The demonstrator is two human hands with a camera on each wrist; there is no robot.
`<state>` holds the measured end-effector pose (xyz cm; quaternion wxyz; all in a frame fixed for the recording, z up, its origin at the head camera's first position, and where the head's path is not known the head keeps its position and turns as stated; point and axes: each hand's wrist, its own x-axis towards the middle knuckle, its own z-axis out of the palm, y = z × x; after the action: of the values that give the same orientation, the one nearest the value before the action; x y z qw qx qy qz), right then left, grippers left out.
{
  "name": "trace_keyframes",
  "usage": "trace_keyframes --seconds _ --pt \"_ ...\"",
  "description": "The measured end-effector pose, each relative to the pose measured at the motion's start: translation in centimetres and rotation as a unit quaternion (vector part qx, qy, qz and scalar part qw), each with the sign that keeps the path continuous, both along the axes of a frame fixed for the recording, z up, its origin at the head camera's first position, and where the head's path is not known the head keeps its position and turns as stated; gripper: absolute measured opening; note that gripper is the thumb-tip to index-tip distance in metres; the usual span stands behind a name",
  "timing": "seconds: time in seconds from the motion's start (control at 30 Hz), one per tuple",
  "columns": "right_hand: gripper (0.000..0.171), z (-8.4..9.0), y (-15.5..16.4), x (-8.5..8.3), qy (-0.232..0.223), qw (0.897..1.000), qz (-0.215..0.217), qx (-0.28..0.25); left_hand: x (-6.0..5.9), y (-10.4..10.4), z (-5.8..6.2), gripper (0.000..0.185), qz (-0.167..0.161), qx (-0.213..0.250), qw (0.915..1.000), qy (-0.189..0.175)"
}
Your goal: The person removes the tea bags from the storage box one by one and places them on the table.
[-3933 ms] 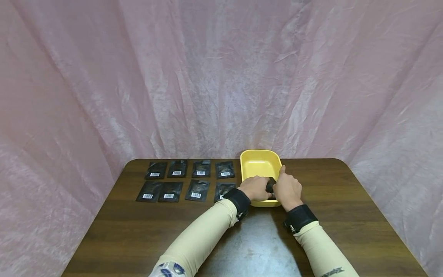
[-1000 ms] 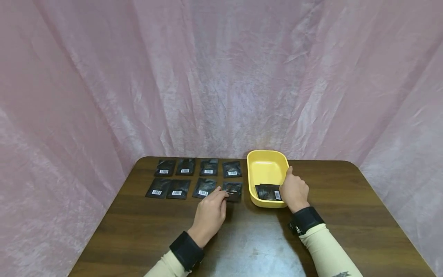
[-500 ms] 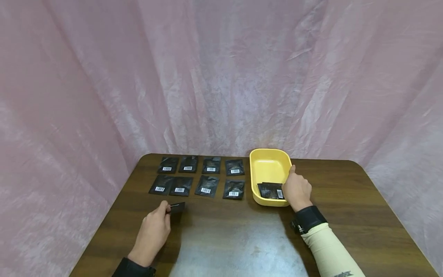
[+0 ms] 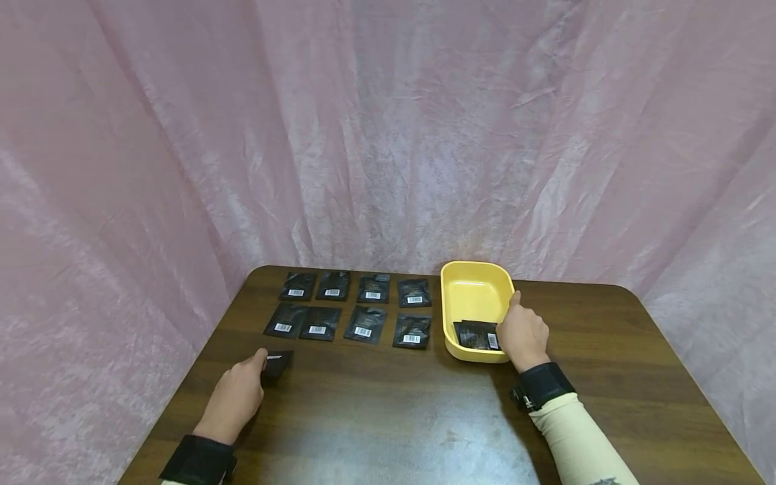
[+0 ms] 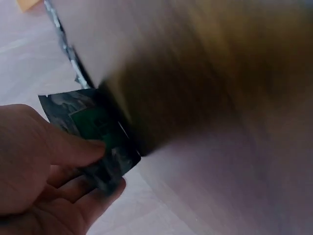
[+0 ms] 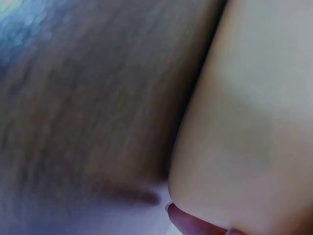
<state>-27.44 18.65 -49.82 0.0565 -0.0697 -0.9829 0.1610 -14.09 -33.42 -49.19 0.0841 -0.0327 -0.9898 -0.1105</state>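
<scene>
A: What's in the tray (image 4: 479, 283)?

B: I see 1 or 2 dark packets (image 4: 475, 335) at its near end, just left of my right hand (image 4: 524, 332). That hand rests on the tray's right rim; I cannot tell how its fingers lie. The right wrist view is a blur of tray wall and 1 fingertip.

A: And the left hand (image 4: 236, 397)?

B: It pinches a packet piece (image 4: 277, 364) between thumb and fingers, low over the table (image 4: 412, 417). The left wrist view is smeared, but shows the piece (image 5: 93, 139) in the fingers.

A: Anything nearby?

B: 8 packets (image 4: 358, 310) in 2 rows of 4 lie beyond the left hand, between it and the tray.
</scene>
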Motion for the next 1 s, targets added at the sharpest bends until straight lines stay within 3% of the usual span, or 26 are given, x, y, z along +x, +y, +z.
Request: trace_keyframes --seconds 0.17,0.33,1.0 --pt "0.081 0.0 0.0 0.0 0.0 1.0 0.003 0.002 -1.1 -0.4 -0.3 0.047 0.003 -0.012 0.9986 -0.051" --pt "0.082 0.0 -0.1 0.0 0.0 1.0 0.002 0.002 -1.6 -0.5 -0.5 0.051 0.006 -0.016 0.9971 -0.074" --pt "0.082 -0.1 -0.1 0.0 -0.008 1.0 -0.001 -0.001 -1.8 -0.5 -0.7 0.037 0.004 0.001 0.9987 -0.051"
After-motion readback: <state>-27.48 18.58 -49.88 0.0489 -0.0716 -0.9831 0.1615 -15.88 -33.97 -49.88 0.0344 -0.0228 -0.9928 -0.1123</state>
